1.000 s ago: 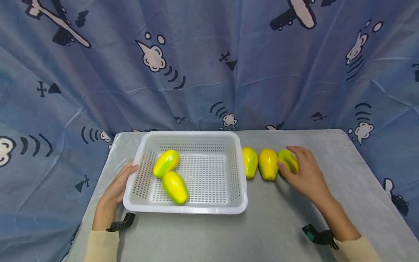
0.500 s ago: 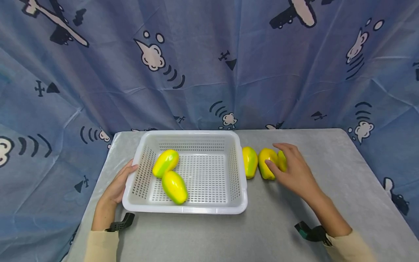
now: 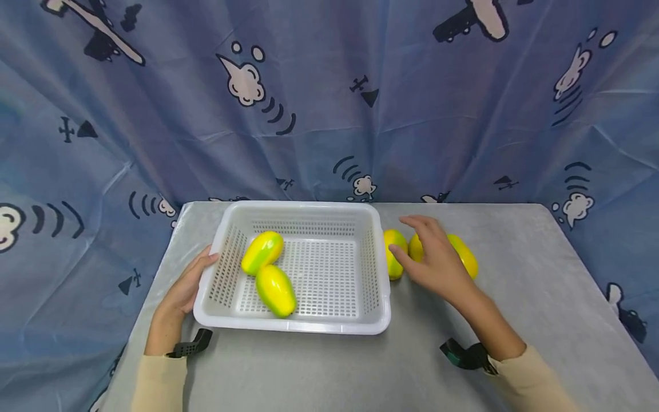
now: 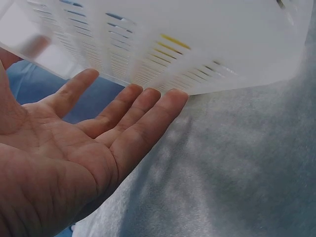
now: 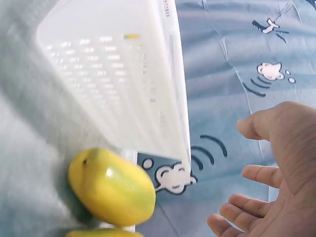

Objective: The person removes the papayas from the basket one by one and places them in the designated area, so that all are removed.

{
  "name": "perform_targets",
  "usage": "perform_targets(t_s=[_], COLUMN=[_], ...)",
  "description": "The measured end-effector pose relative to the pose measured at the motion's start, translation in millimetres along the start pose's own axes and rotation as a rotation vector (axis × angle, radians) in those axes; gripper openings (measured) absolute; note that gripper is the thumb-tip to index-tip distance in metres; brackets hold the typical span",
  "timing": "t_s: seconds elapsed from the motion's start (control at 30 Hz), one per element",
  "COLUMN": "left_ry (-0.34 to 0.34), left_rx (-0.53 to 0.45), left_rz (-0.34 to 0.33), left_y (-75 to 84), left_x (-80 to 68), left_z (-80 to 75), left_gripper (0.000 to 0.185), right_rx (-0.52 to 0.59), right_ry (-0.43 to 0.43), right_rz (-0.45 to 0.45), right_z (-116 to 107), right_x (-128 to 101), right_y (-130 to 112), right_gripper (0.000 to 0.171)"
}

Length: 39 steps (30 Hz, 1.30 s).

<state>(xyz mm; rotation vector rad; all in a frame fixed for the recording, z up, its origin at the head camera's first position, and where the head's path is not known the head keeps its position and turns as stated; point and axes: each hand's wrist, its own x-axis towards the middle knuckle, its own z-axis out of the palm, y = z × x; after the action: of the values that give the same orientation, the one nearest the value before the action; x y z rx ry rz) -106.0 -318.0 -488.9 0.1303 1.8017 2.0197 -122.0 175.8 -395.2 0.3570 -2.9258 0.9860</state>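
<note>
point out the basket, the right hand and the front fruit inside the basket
Basket [image 3: 337, 327]: head view, front rim.
Right hand [image 3: 436, 260]: head view, back of the hand.
Front fruit [image 3: 276, 290]: head view, middle.

No readable text, labels, brands, numbers or signs.

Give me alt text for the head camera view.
A person's left hand holds a white perforated basket containing two mangoes; the right hand partly hides three more mangoes right of the basket on a gray table. A blue airplane-print curtain hangs behind.

Yellow fruits [image 3: 276, 290] — two in basket [image 3: 290, 326], three beside.
</note>
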Motion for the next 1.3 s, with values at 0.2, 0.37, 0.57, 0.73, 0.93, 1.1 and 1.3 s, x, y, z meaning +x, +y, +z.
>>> perform_targets(t_s=[0.2, 0.37, 0.57, 0.73, 0.93, 1.1, 1.3], left_ry=[-0.001, -0.003, 0.008, 0.017, 0.012, 0.007, 0.019], left_rx=[-0.001, -0.007, -0.004, 0.002, -0.008, -0.013, -0.008], left_rz=[-0.010, -0.017, -0.018, -0.034, -0.015, -0.007, -0.021], left_y=[0.9, 0.9, 3.9, 3.3, 2.2, 2.5, 2.9], left_x=[1.6, -2.1, -3.0, -1.1, 1.3, 1.1, -0.5], left_z=[0.3, -0.3, -0.5, 1.2, -0.1, -0.2, 0.5], left_gripper=[0.070, 0.070, 0.070, 0.070, 0.071, 0.071, 0.071], right_rx=[0.004, 0.003, -0.027, -0.033, -0.064, -0.072, -0.045], right_ry=[-0.044, -0.110, -0.146, -0.155, -0.165, -0.186, -0.248], right_rz=[-0.018, -0.022, -0.073, -0.133, -0.183, -0.216, -0.226], right_z=[6.2, 9.6, 17.1, 23.6, 27.6, 31.8, 42.1], right_x=[9.1, 15.3, 22.8, 26.4, 31.9, 38.8, 42.5], right_y=[-14.3, -27.4, -42.2, -49.1, -56.4, -65.7, -73.6], right_gripper=[0.064, 0.064, 0.064, 0.060, 0.059, 0.058, 0.059])
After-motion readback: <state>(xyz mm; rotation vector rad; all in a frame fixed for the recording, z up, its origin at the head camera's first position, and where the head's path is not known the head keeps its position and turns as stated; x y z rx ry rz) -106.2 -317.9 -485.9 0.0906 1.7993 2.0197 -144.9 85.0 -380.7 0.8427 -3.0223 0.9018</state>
